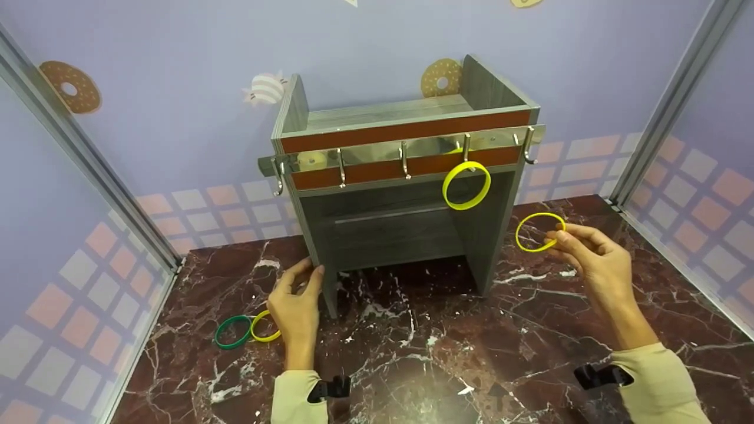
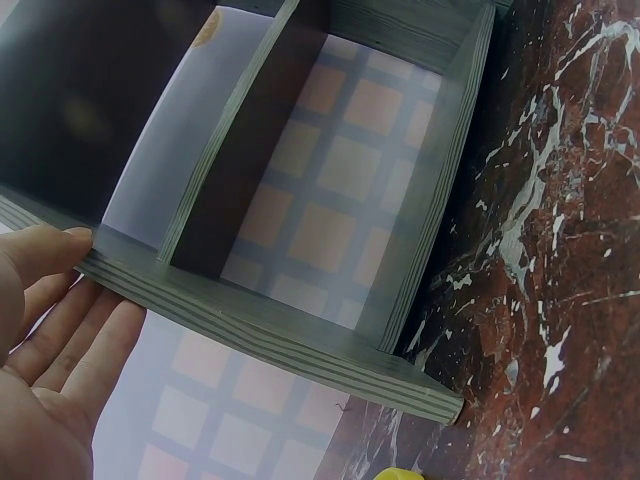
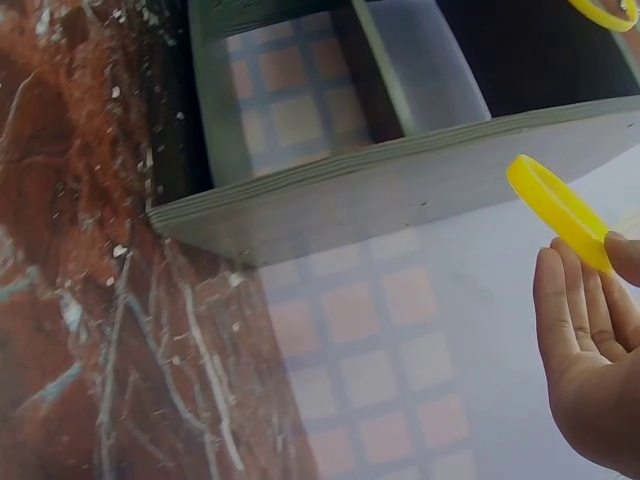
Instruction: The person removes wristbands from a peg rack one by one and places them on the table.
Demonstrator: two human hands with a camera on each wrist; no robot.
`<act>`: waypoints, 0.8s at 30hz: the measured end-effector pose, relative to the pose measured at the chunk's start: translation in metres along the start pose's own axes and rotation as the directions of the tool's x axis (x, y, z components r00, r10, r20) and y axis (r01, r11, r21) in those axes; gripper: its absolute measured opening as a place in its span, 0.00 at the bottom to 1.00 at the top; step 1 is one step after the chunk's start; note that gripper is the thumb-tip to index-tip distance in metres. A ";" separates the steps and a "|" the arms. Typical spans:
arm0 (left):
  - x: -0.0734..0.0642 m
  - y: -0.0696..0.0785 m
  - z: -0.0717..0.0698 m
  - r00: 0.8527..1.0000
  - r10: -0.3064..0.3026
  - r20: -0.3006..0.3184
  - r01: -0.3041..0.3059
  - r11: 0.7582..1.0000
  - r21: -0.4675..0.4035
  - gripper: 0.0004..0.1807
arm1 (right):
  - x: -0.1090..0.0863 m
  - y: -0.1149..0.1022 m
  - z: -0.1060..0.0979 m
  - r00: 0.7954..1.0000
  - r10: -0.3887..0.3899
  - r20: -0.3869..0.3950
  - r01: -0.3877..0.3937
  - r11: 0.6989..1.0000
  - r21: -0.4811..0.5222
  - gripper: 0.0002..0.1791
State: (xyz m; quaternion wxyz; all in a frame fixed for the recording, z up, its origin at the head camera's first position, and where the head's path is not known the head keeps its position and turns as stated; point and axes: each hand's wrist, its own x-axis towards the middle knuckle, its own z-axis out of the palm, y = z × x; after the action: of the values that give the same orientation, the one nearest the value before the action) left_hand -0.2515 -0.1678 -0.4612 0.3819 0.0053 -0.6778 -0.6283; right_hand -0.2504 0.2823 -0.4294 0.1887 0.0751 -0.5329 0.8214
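A grey wooden rack (image 1: 400,235) stands on the table, with a metal hook strip (image 1: 377,154) across its front. My left hand (image 1: 297,303) grips the edge of the rack's left side panel (image 2: 250,335), thumb on the front edge and fingers along the outer face. To the right of the rack, my right hand (image 1: 601,265) pinches a yellow ring (image 1: 518,234) between thumb and fingers; this yellow ring (image 3: 555,205) is clear of the rack in the right wrist view. Another yellow ring (image 1: 446,194) hangs from the hook second from the right.
A green ring (image 1: 218,338) and a yellow ring (image 1: 254,333) lie on the marbled table (image 1: 400,365), left of the rack; the left hand partly covers the yellow one. Patterned wall panels (image 1: 177,129) stand behind and at both sides.
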 end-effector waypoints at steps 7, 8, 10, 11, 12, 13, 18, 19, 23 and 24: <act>-0.001 0.000 0.000 1.000 -0.004 0.009 0.004 1.000 0.013 0.11 | 0.000 0.015 -0.014 0.996 0.085 0.015 -0.084 0.992 -0.092 0.11; -0.002 0.000 0.000 1.000 -0.004 0.011 0.004 1.000 0.014 0.11 | 0.000 0.017 -0.016 0.995 0.095 0.017 -0.093 0.991 -0.101 0.11; -0.002 0.000 0.000 1.000 -0.003 0.011 0.003 1.000 0.018 0.11 | 0.000 0.021 -0.018 0.994 0.112 0.017 -0.109 0.986 -0.128 0.11; -0.002 0.000 0.000 1.000 -0.001 0.011 0.001 1.000 0.018 0.11 | 0.000 0.023 -0.019 0.993 0.119 0.016 -0.116 0.983 -0.142 0.12; -0.002 0.000 -0.001 1.000 0.001 0.009 -0.001 1.000 0.017 0.11 | 0.000 0.025 -0.020 0.992 0.127 0.015 -0.123 0.980 -0.154 0.12; -0.002 -0.001 -0.001 1.000 0.003 0.006 -0.003 1.000 0.017 0.11 | 0.000 0.027 -0.021 0.990 0.137 0.016 -0.133 0.978 -0.160 0.12; -0.001 0.000 0.000 1.000 -0.006 0.005 0.006 1.000 0.010 0.11 | 0.001 0.036 -0.027 0.983 0.184 0.019 -0.176 0.965 -0.196 0.14; -0.001 0.000 0.000 1.000 -0.010 0.006 0.010 1.000 0.008 0.11 | 0.001 0.037 -0.028 0.981 0.191 0.020 -0.183 0.962 -0.204 0.13; -0.001 0.001 0.000 1.000 -0.021 0.005 0.021 1.000 0.002 0.11 | 0.001 0.045 -0.031 0.975 0.220 0.015 -0.208 0.939 -0.273 0.12; -0.001 0.001 0.000 1.000 -0.022 0.005 0.022 1.000 0.000 0.10 | 0.001 0.047 -0.032 0.974 0.227 0.013 -0.213 0.932 -0.292 0.11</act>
State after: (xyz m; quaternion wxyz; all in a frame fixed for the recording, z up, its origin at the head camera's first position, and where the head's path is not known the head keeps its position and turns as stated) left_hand -0.2504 -0.1677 -0.4606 0.3735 0.0113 -0.6785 -0.6325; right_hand -0.2671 0.2948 -0.4826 0.0922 0.0056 -0.6561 0.7490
